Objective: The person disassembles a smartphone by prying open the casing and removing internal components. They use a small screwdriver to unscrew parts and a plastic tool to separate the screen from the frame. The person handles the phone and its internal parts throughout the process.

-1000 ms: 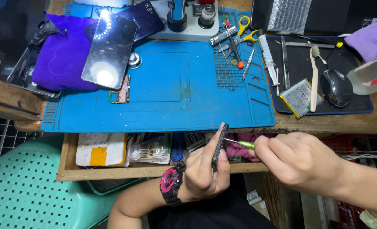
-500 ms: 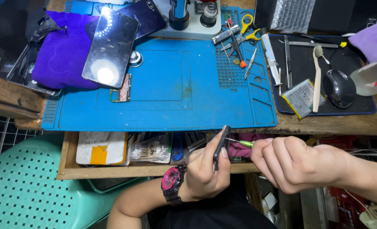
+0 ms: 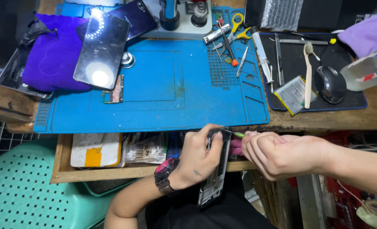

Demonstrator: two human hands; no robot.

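Left hand [image 3: 199,159]: lower centre of the frame, fingers wrapped tight around an opened, dark, slim smartphone frame [image 3: 216,171], held on edge with its top end toward the bench. A black and pink wristwatch [image 3: 165,174] sits on that wrist.

Right hand [image 3: 277,153]: just right of the left, fingers drawn together and pinched on a thin green-handled tool [image 3: 238,134]; the tool's tip meets the top end of the phone frame.

Open wooden drawer [image 3: 95,173]: behind and left of the hands, under the bench edge, holding a white and yellow card box [image 3: 96,149] and a clear packet of small parts [image 3: 145,148].

Blue silicone repair mat [image 3: 163,91]: centre of the frame, on the wooden bench. On its left lies a small green circuit board [image 3: 114,90]; beside that, a glossy dark phone screen panel [image 3: 102,50] leans on a purple cloth bundle [image 3: 53,55] at the upper left.

Upper centre: a white microscope base [image 3: 178,21]; yellow-handled scissors [image 3: 237,25] and metal tweezers [image 3: 242,62] in the mat's tray section.

Black mat [image 3: 349,68], upper right: carries a flat phone battery [image 3: 295,94], a pale toothbrush [image 3: 308,74] and a black computer mouse [image 3: 330,84].

Green perforated plastic stool [image 3: 23,191]: lower left.
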